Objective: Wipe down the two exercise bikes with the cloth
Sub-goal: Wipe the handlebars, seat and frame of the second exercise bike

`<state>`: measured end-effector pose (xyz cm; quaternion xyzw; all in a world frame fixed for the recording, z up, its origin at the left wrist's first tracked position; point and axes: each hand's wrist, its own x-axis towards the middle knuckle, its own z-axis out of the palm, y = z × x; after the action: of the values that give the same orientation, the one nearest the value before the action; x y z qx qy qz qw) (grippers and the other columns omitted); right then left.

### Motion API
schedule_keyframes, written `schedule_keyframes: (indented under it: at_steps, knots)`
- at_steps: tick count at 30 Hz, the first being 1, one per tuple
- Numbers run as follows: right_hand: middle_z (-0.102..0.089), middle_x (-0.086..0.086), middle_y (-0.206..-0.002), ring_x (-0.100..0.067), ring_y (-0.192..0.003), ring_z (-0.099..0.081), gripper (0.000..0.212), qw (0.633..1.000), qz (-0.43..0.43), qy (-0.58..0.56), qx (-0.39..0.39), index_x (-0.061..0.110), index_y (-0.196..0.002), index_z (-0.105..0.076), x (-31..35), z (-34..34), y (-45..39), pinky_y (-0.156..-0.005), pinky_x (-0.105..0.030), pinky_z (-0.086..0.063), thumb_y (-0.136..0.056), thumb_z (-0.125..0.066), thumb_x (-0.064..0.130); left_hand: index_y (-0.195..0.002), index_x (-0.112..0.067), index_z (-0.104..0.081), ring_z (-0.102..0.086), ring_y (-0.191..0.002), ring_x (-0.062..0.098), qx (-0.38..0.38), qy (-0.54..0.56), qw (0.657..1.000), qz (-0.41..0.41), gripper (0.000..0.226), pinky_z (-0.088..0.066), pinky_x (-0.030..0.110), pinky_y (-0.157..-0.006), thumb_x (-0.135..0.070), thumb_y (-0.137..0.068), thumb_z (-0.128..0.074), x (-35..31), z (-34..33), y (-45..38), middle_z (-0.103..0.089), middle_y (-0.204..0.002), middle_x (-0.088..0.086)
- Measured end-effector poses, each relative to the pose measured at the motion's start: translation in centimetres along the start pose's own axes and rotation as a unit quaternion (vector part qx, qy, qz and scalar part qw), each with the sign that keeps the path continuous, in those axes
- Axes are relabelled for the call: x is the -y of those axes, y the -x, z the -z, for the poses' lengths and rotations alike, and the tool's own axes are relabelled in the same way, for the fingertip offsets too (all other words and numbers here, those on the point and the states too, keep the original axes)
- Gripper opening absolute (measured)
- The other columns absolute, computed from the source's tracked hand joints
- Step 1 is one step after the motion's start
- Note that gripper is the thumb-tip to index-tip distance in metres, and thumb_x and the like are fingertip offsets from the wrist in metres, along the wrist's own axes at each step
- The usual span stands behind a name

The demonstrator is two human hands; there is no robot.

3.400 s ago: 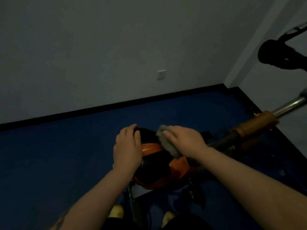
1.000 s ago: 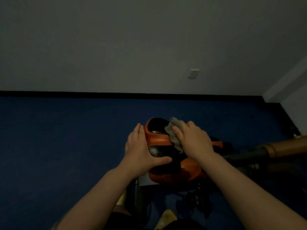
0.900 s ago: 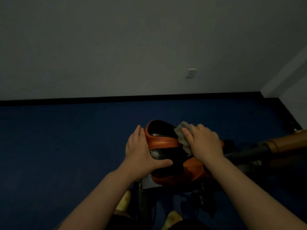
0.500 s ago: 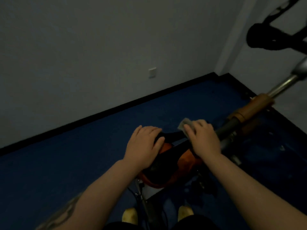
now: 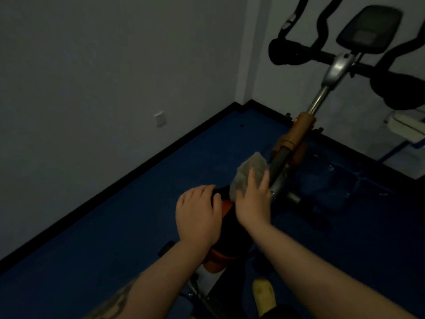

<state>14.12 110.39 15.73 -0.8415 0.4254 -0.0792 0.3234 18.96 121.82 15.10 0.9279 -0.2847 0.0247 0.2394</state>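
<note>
An orange and black exercise bike stands before me, its saddle below my hands. My left hand rests on the saddle's left side with fingers curled over the nose. My right hand presses a grey cloth flat against the front of the saddle, next to the frame tube. The bike's black handlebars and dark console rise at the upper right on a silver post.
Blue carpet covers the floor, and grey walls meet in a corner behind the bike. A wall socket sits low on the left wall. A pale object shows at the right edge. My yellow shoe is beside the bike's base.
The view has swung up and right, bringing handlebars and console into sight. My right hand slid the cloth forward from the saddle's top toward its front; my left hand stayed on the saddle.
</note>
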Motion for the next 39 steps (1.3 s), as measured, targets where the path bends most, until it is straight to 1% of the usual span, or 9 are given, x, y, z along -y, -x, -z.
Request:
schedule_keyframes:
  at_steps: [8, 14, 19, 22, 25, 28, 31, 33, 39]
  knots:
    - [0.002, -0.019, -0.159, -0.040, -0.134, -0.034, 0.081, 0.984, -0.153, -0.083, -0.033, 0.021, -0.152, 0.016, 2.3, -1.3, -0.3, -0.102, -0.046, -0.038, -0.098, -0.037, 0.050, -0.076, -0.010, -0.063, -0.057, -0.075, 0.015, 0.113, 0.087, 0.989, 0.042, 0.039, -0.046, 0.034, -0.060, -0.031, -0.098, -0.038, 3.0, 1.0, -4.4, -0.062, -0.076, -0.001]
    - [-0.015, -0.013, -0.157, -0.032, -0.137, -0.033, 0.079, 0.989, -0.106, -0.084, 0.051, 0.018, -0.153, 0.010, 0.0, -1.7, 5.9, -0.109, -0.041, -0.034, -0.098, -0.035, 0.052, -0.087, -0.022, -0.068, -0.054, -0.080, 0.004, 0.038, 0.142, 0.989, -0.019, 0.027, -0.041, 0.023, -0.062, -0.026, -0.096, -0.043, 3.1, 1.2, -3.7, -0.062, -0.087, -0.012]
    - [-0.024, -0.021, -0.154, -0.040, -0.130, -0.040, 0.081, 0.970, -0.229, -0.078, 0.037, 0.011, -0.152, 0.012, 1.3, -1.8, 1.1, -0.105, -0.047, -0.038, -0.098, -0.031, 0.053, -0.085, -0.022, -0.069, -0.054, -0.077, 0.004, 0.001, 0.172, 0.985, -0.014, 0.024, -0.041, 0.024, -0.065, -0.022, -0.094, -0.047, 3.0, 1.3, -3.4, -0.063, -0.087, -0.012]
    - [-0.022, -0.020, -0.153, -0.033, -0.127, -0.044, 0.075, 0.992, -0.123, 0.022, 0.009, 0.013, -0.152, 0.013, 2.3, -1.6, 6.0, -0.098, -0.038, -0.042, -0.100, -0.028, 0.049, -0.082, -0.022, -0.068, -0.054, -0.074, 0.006, -0.015, 0.172, 0.985, -0.017, 0.023, -0.043, 0.028, -0.066, -0.021, -0.093, -0.048, 3.1, 1.4, -3.3, -0.063, -0.084, -0.011]
    - [0.014, -0.013, -0.159, -0.032, -0.143, -0.014, 0.074, 0.994, -0.020, 0.090, 0.056, 0.020, -0.151, 0.017, 2.1, -1.1, 11.6, -0.116, -0.039, -0.023, -0.100, -0.026, 0.051, -0.077, -0.021, -0.067, -0.054, -0.069, 0.009, -0.035, 0.174, 0.983, -0.038, 0.028, -0.043, 0.031, -0.063, -0.026, -0.090, -0.043, 3.0, 1.5, -3.3, -0.062, -0.077, -0.009]
    - [0.011, -0.010, -0.160, -0.030, -0.145, -0.007, 0.072, 0.996, -0.007, 0.055, 0.069, 0.021, -0.151, -0.012, 2.0, -0.7, 10.5, -0.119, -0.048, -0.012, -0.093, -0.017, 0.063, -0.076, -0.021, -0.068, -0.055, -0.069, 0.012, -0.034, 0.170, 0.984, -0.046, 0.033, -0.043, 0.032, -0.062, -0.032, -0.085, -0.038, 3.0, 1.4, -3.3, -0.063, -0.077, -0.008]
    - [-0.038, -0.006, -0.138, -0.020, -0.114, -0.049, 0.051, 0.991, -0.041, -0.110, -0.062, 0.022, -0.106, -0.047, 2.5, -0.4, 6.9, -0.096, -0.039, -0.045, -0.091, -0.022, 0.064, -0.077, -0.020, -0.069, -0.055, -0.071, 0.014, -0.038, 0.169, 0.984, -0.029, 0.033, -0.045, 0.035, -0.064, -0.031, -0.085, -0.038, 2.9, 1.6, -3.0, -0.064, -0.079, -0.006]
    - [-0.035, -0.003, -0.142, -0.019, -0.112, -0.050, 0.033, 0.992, -0.056, -0.056, -0.103, 0.024, -0.123, -0.041, 2.9, -1.3, 6.6, -0.088, -0.035, -0.049, -0.098, -0.038, 0.045, -0.077, -0.020, -0.069, -0.056, -0.072, 0.015, -0.041, 0.170, 0.984, -0.022, 0.035, -0.046, 0.036, -0.065, -0.032, -0.085, -0.037, 2.9, 1.6, -2.9, -0.065, -0.079, -0.005]
    - [0.003, -0.008, -0.161, -0.032, -0.142, -0.020, 0.073, 0.996, -0.074, 0.049, -0.019, 0.026, -0.153, 0.011, 2.5, -2.4, 7.5, -0.107, -0.048, -0.033, -0.098, -0.026, 0.056, -0.075, -0.019, -0.068, -0.054, -0.068, 0.013, -0.043, 0.167, 0.985, -0.032, 0.034, -0.046, 0.037, -0.062, -0.031, -0.084, -0.037, 2.9, 1.6, -2.9, -0.062, -0.074, -0.007]
